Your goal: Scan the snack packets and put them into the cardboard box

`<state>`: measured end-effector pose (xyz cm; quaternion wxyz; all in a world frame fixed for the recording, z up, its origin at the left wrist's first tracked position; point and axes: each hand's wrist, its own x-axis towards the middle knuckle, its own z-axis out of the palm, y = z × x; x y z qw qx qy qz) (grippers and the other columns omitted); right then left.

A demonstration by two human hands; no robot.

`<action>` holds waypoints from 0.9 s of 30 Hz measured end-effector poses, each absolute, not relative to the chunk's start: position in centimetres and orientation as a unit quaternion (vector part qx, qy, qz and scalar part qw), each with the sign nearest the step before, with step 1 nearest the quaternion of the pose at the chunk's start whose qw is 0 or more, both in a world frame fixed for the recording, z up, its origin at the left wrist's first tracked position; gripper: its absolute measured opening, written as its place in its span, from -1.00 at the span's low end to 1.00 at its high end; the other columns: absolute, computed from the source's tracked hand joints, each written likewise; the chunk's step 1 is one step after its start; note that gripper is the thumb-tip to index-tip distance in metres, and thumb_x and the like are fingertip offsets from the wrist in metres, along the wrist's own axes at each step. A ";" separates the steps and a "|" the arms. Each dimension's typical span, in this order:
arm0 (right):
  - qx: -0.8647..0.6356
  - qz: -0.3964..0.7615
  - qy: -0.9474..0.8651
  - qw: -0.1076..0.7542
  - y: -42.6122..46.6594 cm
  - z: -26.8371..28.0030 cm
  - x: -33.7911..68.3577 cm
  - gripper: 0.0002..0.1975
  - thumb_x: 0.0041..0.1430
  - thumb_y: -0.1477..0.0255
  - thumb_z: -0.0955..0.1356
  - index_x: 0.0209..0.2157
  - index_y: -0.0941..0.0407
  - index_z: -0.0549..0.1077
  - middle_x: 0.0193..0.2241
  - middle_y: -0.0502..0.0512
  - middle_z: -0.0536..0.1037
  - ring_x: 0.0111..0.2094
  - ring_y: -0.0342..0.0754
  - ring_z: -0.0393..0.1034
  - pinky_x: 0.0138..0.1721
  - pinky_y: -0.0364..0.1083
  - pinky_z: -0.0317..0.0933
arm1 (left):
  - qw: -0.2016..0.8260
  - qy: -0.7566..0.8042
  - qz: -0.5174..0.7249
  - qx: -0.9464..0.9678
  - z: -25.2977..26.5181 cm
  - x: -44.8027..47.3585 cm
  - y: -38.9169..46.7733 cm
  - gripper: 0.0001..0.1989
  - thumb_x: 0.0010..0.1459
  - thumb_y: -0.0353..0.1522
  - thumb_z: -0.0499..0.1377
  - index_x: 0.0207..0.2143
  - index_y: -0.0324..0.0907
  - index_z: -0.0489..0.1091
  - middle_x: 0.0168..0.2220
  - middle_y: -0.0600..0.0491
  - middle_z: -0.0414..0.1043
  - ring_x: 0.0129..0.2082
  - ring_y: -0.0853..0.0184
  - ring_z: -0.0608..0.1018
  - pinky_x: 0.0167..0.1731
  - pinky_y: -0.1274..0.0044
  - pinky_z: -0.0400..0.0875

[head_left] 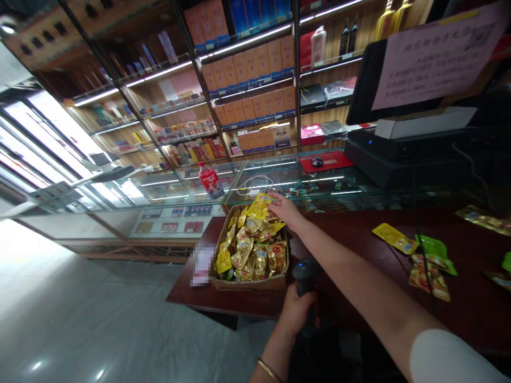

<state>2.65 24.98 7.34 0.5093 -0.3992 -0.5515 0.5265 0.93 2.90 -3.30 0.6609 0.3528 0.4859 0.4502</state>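
Note:
In the head view, my left hand (297,311) is wrapped round the grip of a dark handheld barcode scanner (305,270), which shows a small blue light. My right hand (285,211) reaches over the back right corner of a cardboard box (250,285). Its fingers and thumb are closed on the edge of a yellow snack packet (259,206) on top of the heap. Below it, the box is filled with gold snack packets (243,247) and a few yellow ones. The scanner is just right of the box, apart from it.
Loose packets, including a yellow one (394,238) and a green one (435,254), lie on the dark red desk (347,229). A red-labelled bottle (211,181) stands on the glass counter behind. A monitor (367,80) rises at right; a dark cable hangs before the desk.

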 end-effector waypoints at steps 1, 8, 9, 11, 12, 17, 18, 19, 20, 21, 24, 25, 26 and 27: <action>-0.405 0.517 -0.558 0.508 25.3 7.6 2.4 -0.58 0.02 0.49 0.44 -0.02 0.10 0.46 -0.35 0.01 0.60 -0.39 -0.10 0.51 -0.26 -0.03 0.46 | 0.659 0.490 0.450 0.350 -3.2 0.9 2.8 -0.65 -0.15 -0.24 0.29 -0.31 -0.23 0.37 -0.74 0.20 0.33 -0.84 0.43 0.32 -0.81 0.61 0.26; -0.487 0.392 -0.576 0.526 19.0 0.7 12.6 -0.70 0.04 0.49 0.34 -0.14 0.10 0.52 -0.12 0.16 0.58 -0.18 -0.01 0.50 0.02 0.08 0.35 | 0.645 0.486 0.464 0.366 -2.7 0.5 2.2 -0.66 -0.07 -0.23 0.27 -0.25 -0.21 0.35 -0.73 0.22 0.31 -0.83 0.44 0.32 -0.81 0.63 0.25; -0.522 0.319 -0.593 0.524 17.2 -1.1 15.2 -0.69 0.07 0.45 0.31 -0.12 0.09 0.52 -0.11 0.16 0.57 -0.15 0.01 0.49 0.04 0.09 0.34 | 0.648 0.481 0.461 0.370 -2.9 0.4 2.3 -0.66 -0.06 -0.23 0.27 -0.24 -0.21 0.34 -0.71 0.22 0.32 -0.82 0.44 0.33 -0.80 0.63 0.27; -0.589 0.189 -0.612 0.493 14.0 -4.5 20.5 -0.67 0.11 0.41 0.27 -0.09 0.08 0.51 -0.09 0.17 0.57 -0.04 0.07 0.45 0.11 0.13 0.27 | 0.659 0.471 0.454 0.371 -3.3 0.4 2.5 -0.63 -0.05 -0.23 0.27 -0.21 -0.20 0.33 -0.67 0.21 0.36 -0.82 0.46 0.33 -0.80 0.63 0.29; -0.615 0.139 -0.615 0.473 12.6 -5.7 23.1 -0.66 0.13 0.40 0.25 -0.08 0.08 0.51 -0.08 0.17 0.57 -0.03 0.08 0.44 0.12 0.14 0.26 | 0.663 0.470 0.447 0.373 -3.5 0.4 2.7 -0.63 -0.05 -0.22 0.27 -0.21 -0.20 0.33 -0.67 0.22 0.35 -0.83 0.46 0.32 -0.81 0.63 0.28; -0.686 -0.066 -0.608 0.395 11.0 -6.5 33.1 -0.59 0.17 0.36 0.24 0.01 0.16 0.46 -0.01 0.27 0.52 0.06 0.15 0.36 0.17 0.15 0.18 | 0.656 0.479 0.439 0.383 -3.4 0.7 3.1 -0.59 -0.06 -0.15 0.31 -0.22 -0.19 0.35 -0.68 0.22 0.34 -0.83 0.46 0.33 -0.81 0.64 0.26; -0.698 -0.089 -0.602 0.378 11.5 -6.0 34.2 -0.57 0.17 0.36 0.23 0.03 0.19 0.45 0.01 0.30 0.51 0.08 0.17 0.33 0.18 0.15 0.16 | 0.653 0.480 0.442 0.385 -3.2 0.7 3.1 -0.58 -0.06 -0.13 0.31 -0.22 -0.19 0.35 -0.68 0.22 0.33 -0.82 0.46 0.34 -0.80 0.64 0.26; -0.710 -0.102 -0.599 0.356 12.2 -5.5 34.9 -0.55 0.18 0.37 0.23 0.05 0.23 0.44 0.03 0.33 0.50 0.11 0.18 0.30 0.19 0.15 0.14 | 0.649 0.482 0.444 0.386 -3.0 0.8 3.1 -0.58 -0.05 -0.13 0.31 -0.22 -0.19 0.36 -0.67 0.23 0.33 -0.82 0.46 0.34 -0.80 0.64 0.26; -0.722 -0.105 -0.600 0.329 13.0 -5.1 35.1 -0.54 0.19 0.38 0.22 0.07 0.25 0.43 0.05 0.36 0.48 0.13 0.20 0.28 0.19 0.15 0.11 | 0.645 0.485 0.447 0.386 -2.8 0.8 3.0 -0.57 -0.04 -0.12 0.31 -0.21 -0.19 0.36 -0.67 0.23 0.33 -0.81 0.46 0.34 -0.79 0.64 0.27; -0.733 -0.101 -0.604 0.296 13.8 -4.9 35.0 -0.53 0.20 0.38 0.22 0.08 0.27 0.42 0.07 0.38 0.48 0.16 0.22 0.25 0.20 0.16 0.08 | 0.641 0.488 0.450 0.385 -2.7 0.8 3.0 -0.57 -0.04 -0.11 0.31 -0.21 -0.19 0.36 -0.67 0.23 0.33 -0.81 0.46 0.34 -0.79 0.64 0.27; -0.767 -0.081 -0.603 0.205 15.7 -5.0 33.0 -0.50 0.21 0.36 0.24 0.11 0.32 0.40 0.13 0.45 0.43 0.22 0.30 0.18 0.23 0.26 -0.06 | 0.635 0.496 0.451 0.385 -2.9 0.8 2.9 -0.56 -0.05 -0.09 0.32 -0.23 -0.19 0.35 -0.68 0.23 0.31 -0.82 0.45 0.34 -0.80 0.63 0.27; -0.777 -0.081 -0.595 0.188 16.1 -5.2 31.9 -0.48 0.20 0.35 0.25 0.12 0.35 0.39 0.16 0.49 0.39 0.23 0.33 0.16 0.24 0.30 -0.13 | 0.635 0.496 0.451 0.384 -3.2 0.8 2.9 -0.54 -0.06 -0.07 0.32 -0.23 -0.19 0.35 -0.69 0.23 0.31 -0.83 0.45 0.34 -0.81 0.63 0.26; -0.785 -0.083 -0.587 0.181 16.2 -5.4 30.7 -0.47 0.20 0.34 0.26 0.12 0.36 0.38 0.18 0.52 0.36 0.24 0.35 0.15 0.24 0.35 -0.19 | 0.635 0.497 0.451 0.383 -3.4 0.7 3.0 -0.53 -0.06 -0.06 0.32 -0.23 -0.18 0.35 -0.69 0.23 0.31 -0.83 0.45 0.33 -0.82 0.63 0.26; -0.787 -0.086 -0.582 0.184 16.2 -5.6 29.5 -0.48 0.21 0.34 0.26 0.12 0.36 0.38 0.20 0.53 0.34 0.24 0.36 0.15 0.24 0.39 -0.26 | 0.635 0.497 0.451 0.382 -3.6 0.7 3.0 -0.51 -0.07 -0.05 0.33 -0.22 -0.18 0.35 -0.68 0.23 0.32 -0.84 0.45 0.33 -0.82 0.63 0.25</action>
